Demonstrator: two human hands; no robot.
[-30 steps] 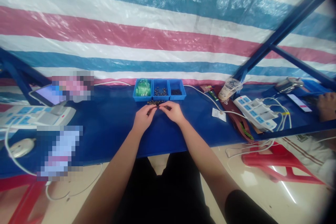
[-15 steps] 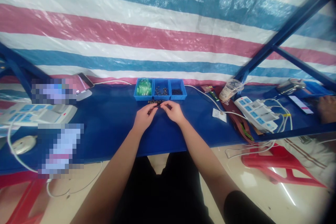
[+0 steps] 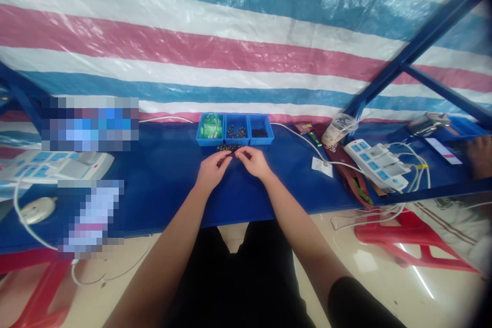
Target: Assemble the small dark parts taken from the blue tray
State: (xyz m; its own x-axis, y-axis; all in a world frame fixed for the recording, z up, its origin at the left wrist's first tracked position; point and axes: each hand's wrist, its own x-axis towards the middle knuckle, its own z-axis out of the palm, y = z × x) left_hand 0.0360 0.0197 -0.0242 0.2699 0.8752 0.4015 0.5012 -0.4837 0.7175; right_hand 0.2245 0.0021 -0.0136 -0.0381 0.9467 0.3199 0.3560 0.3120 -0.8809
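Note:
My left hand (image 3: 211,170) and my right hand (image 3: 253,162) rest close together on the blue table cover (image 3: 165,184), fingers curled in a pinch. Their fingertips meet at a small pile of dark little parts (image 3: 227,148) lying just in front of them. What each pinch holds is too small to make out. Behind the pile stand three joined blue bins (image 3: 234,130): the left one holds green pieces, the middle and right ones hold dark small parts.
A white power strip (image 3: 378,165) with plugs and cables lies at the right, beside a clear plastic cup (image 3: 338,128) and a small white packet (image 3: 321,166). Another power strip (image 3: 54,165) is at the left. Another person's hand (image 3: 480,155) shows at the far right. Red stools stand under the table.
Both hands stay at the pile with only slight finger movement. The camera has shifted a little.

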